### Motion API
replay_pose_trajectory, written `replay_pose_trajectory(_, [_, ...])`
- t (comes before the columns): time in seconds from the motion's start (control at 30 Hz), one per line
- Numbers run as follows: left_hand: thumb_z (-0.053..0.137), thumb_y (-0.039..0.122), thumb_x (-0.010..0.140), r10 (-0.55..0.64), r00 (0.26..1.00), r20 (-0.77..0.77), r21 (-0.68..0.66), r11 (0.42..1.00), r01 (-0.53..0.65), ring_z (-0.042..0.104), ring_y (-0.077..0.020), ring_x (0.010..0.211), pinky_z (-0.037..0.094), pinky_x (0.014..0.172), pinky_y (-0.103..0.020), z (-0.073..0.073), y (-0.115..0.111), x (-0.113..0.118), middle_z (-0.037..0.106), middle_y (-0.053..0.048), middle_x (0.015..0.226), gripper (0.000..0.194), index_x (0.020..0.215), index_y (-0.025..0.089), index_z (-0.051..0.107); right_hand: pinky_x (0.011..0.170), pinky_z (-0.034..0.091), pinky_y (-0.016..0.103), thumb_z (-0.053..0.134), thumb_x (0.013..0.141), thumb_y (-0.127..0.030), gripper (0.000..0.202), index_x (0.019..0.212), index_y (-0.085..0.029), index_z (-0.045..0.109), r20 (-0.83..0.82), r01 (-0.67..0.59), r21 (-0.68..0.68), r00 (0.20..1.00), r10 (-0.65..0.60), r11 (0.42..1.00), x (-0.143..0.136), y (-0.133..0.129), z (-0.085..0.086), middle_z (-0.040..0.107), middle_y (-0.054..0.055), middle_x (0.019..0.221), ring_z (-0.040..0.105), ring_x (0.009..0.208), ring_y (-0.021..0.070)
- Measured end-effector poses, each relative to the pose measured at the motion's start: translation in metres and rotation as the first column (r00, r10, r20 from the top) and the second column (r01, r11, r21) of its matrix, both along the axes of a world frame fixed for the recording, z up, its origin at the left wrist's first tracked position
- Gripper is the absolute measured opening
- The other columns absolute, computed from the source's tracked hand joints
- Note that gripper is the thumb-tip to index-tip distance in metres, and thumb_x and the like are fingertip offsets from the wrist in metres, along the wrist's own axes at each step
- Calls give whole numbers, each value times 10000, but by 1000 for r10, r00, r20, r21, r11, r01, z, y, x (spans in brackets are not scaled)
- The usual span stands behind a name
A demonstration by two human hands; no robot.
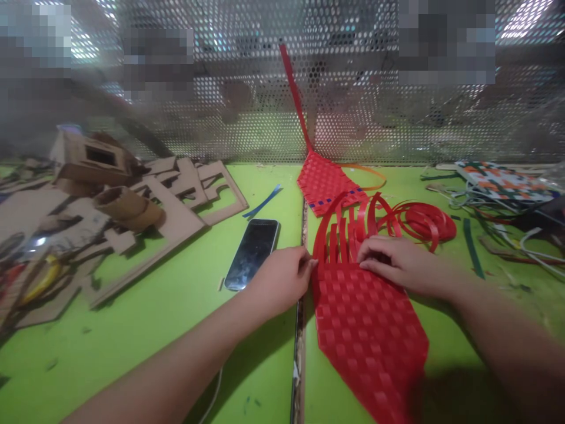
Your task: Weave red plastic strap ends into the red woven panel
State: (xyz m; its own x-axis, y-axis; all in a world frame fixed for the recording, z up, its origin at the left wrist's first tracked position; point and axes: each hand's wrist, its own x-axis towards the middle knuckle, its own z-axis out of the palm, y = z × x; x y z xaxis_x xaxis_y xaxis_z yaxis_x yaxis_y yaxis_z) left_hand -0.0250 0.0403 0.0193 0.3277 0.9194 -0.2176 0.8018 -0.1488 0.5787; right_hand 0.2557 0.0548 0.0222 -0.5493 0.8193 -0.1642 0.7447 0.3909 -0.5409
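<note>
A red woven piece (pixel 366 330) lies on the green table, with loose red strips (pixel 342 235) standing up from its far edge. At its left edge my left hand (pixel 291 274) pinches the strip there between thumb and fingers. My right hand (pixel 388 259) is bent over the far edge of the weave, its fingers pressed together at the strips; what they hold is too small to make out. Behind the strips lies a coil of red strip (pixel 426 224). A smaller red woven piece (pixel 324 182) with a blue-checked border rests further back, its long tail leaning on the mesh.
A phone (pixel 252 253) lies beside my left hand. Cardboard pieces (pixel 176 218) and a cardboard tube (pixel 128 209) pile up at the left. A patterned woven piece (pixel 503 182) and tangled cords are at the right. A perforated metal screen (pixel 247 112) stands behind. A gap divides the table.
</note>
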Motion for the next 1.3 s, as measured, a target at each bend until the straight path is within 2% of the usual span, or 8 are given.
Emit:
replay_pose_trajectory(0.1, [465, 420, 1075, -50, 999, 20, -10, 999, 51, 547, -208, 647, 348, 591, -335, 0, 1, -4, 640, -36, 742, 376, 754, 233, 522, 862, 509, 387, 532, 1063, -380, 213, 1055, -257, 706, -10, 9, -12, 1000, -9, 1000, 1, -1, 0, 764, 59, 1082, 689, 970, 246])
replay_pose_trajectory(0.2, [467, 447, 1076, -71, 996, 52, -83, 994, 75, 559, -199, 649, 363, 586, -324, 0, 2, -8, 650, -25, 754, 376, 786, 228, 565, 868, 505, 388, 532, 1062, -391, 214, 1049, -266, 706, -9, 14, -18, 1000, -14, 1000, 2, -1, -1, 764, 55, 1090, 690, 971, 248])
replay_pose_trajectory(0.5, [560, 323, 1019, 27, 999, 27, -48, 998, -26, 612, -206, 698, 376, 609, -318, 0, -2, 1, 707, -49, 826, 219, 854, 208, 647, 863, 504, 388, 543, 1048, -400, 203, 1040, -270, 699, -16, 21, -28, 1000, -21, 999, 3, -1, -1, 764, 49, 1085, 684, 972, 250])
replay_pose_trajectory(0.7, [573, 317, 1005, 24, 999, 23, -43, 999, -23, 624, -202, 681, 377, 594, -315, -1, -2, 0, 716, -47, 820, 202, 865, 207, 668, 792, 502, 360, 563, 1030, -409, 204, 1005, -263, 704, -18, 52, -36, 998, -53, 998, 1, -1, 0, 765, 47, 1016, 684, 882, 228])
replay_pose_trajectory(0.8, [573, 316, 1001, 7, 1000, 20, -34, 999, -6, 636, -204, 693, 383, 594, -316, -1, -2, -1, 726, -51, 836, 199, 867, 207, 672, 744, 483, 348, 581, 1022, -444, 228, 949, -261, 695, 21, 53, 38, 998, -54, 998, 3, -1, -2, 749, 47, 939, 664, 821, 222])
replay_pose_trajectory(0.93, [575, 309, 996, 6, 1000, 10, -30, 1000, -6, 649, -209, 711, 394, 604, -319, 0, -3, 0, 733, -58, 854, 193, 863, 205, 669, 711, 454, 346, 609, 1011, -529, 313, 866, -253, 644, 116, 57, 144, 990, -74, 988, 12, -1, -1, 732, 52, 877, 648, 795, 232])
replay_pose_trajectory(1.13, [575, 308, 995, 21, 1000, 9, -28, 999, -21, 652, -211, 709, 390, 606, -318, 1, -3, 1, 728, -50, 837, 189, 849, 215, 653, 637, 436, 327, 645, 985, -583, 316, 1018, -269, 632, 130, 141, 56, 981, -147, 988, 28, 2, 1, 720, 11, 804, 636, 686, 211])
replay_pose_trajectory(1.3, [575, 318, 989, 23, 1000, 10, -35, 999, -23, 626, -204, 673, 375, 586, -318, 1, -2, 0, 711, -38, 800, 204, 810, 229, 615, 696, 457, 356, 536, 1040, -582, 362, 972, -262, 692, 106, 138, 86, 983, -147, 987, 45, 7, 0, 761, 40, 841, 677, 735, 234])
